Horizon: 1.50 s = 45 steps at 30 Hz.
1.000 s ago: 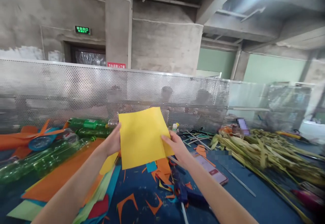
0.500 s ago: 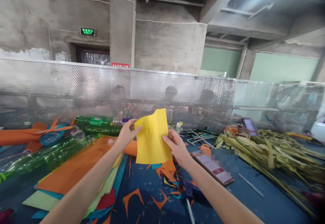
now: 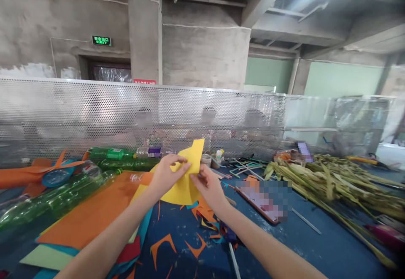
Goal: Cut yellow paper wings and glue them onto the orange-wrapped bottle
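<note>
A yellow paper sheet (image 3: 181,191) is held up above the blue table, curved and partly folded, with one corner standing upward. My left hand (image 3: 171,172) pinches it near the upper middle, thumb and fingers closed on it. On the right edge, my right hand (image 3: 210,188) grips the same sheet between thumb and fingers. Orange paper scraps (image 3: 198,245) lie below on the table. By my right forearm is a dark blue tool (image 3: 227,231) with a pale stick, partly hidden. Left of my hands rests a stack of coloured sheets with an orange sheet (image 3: 91,211) on top.
Green plastic bottles (image 3: 69,192) and an orange paper construction (image 3: 22,172) lie at left. A phone (image 3: 259,205) rests on the right, before a heap of dried husks (image 3: 319,182). Thin sticks (image 3: 245,167) and a perforated metal screen (image 3: 190,101) stand behind; people are beyond it.
The yellow sheet was spread nearly flat and upright; now it is curled over with a corner raised. My hands have come closer together, the left one moving right. The view shifted slightly.
</note>
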### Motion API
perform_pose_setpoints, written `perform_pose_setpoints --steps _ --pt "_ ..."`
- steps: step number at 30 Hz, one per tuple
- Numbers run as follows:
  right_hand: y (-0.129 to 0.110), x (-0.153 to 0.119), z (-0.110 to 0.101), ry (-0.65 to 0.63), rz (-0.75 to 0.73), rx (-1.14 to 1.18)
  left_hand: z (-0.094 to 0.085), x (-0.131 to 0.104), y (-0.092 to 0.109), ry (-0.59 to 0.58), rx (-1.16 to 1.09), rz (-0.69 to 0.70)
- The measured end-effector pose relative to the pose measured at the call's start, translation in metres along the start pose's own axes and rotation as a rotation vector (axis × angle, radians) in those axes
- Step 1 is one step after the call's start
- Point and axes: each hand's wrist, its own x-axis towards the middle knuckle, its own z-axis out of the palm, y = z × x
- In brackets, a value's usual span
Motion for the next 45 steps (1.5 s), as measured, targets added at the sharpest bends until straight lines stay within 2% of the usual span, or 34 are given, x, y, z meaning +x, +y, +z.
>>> perform_pose_setpoints --steps 4,9,11,14,20,23,25,27,28,30,32,34,40,45 --pt "-0.005 -0.003 0.002 0.032 0.002 -0.03 0.002 -0.002 0.008 -0.095 -0.21 -0.089" --pt "-0.009 -0.005 0.007 0.022 -0.028 -0.125 0.001 -0.001 0.01 -0.115 -0.449 -0.147" --pt "-0.007 -0.004 0.008 0.029 0.004 -0.133 0.001 0.001 0.007 -0.123 -0.499 -0.195" --pt "0.0 -0.001 0.004 0.063 0.063 -0.12 0.001 0.002 -0.002 -0.113 -0.496 -0.253" --pt "0.006 0.01 -0.015 0.094 0.049 -0.25 0.002 0.004 -0.021 -0.026 -0.383 -0.266" --pt "-0.009 0.01 -0.02 0.136 -0.006 -0.344 -0.001 0.003 -0.02 0.075 -0.289 -0.205" --pt "-0.024 0.006 -0.021 0.176 -0.122 -0.448 -0.005 0.002 -0.012 0.12 -0.228 -0.134" --pt "-0.039 0.0 -0.021 0.179 -0.451 -0.734 -0.009 -0.002 0.0 0.125 -0.163 -0.028" --pt "-0.045 -0.003 -0.02 0.175 -0.591 -0.876 -0.01 -0.004 0.008 0.103 -0.057 0.108" --pt "-0.054 -0.008 -0.019 0.157 -0.749 -1.111 -0.011 -0.008 0.021 0.06 0.112 0.33" --pt "-0.058 -0.01 -0.017 0.129 -0.755 -1.245 -0.01 -0.011 0.031 -0.011 0.228 0.47" --pt "-0.058 -0.011 -0.015 0.102 -0.7 -1.302 -0.009 -0.013 0.034 -0.079 0.303 0.514" --pt "-0.048 -0.006 -0.012 0.073 -0.536 -1.372 -0.007 -0.009 0.017 -0.166 0.354 0.455" --pt "-0.038 0.002 -0.015 -0.022 -0.566 -1.391 -0.007 -0.006 0.012 -0.255 0.37 0.421"
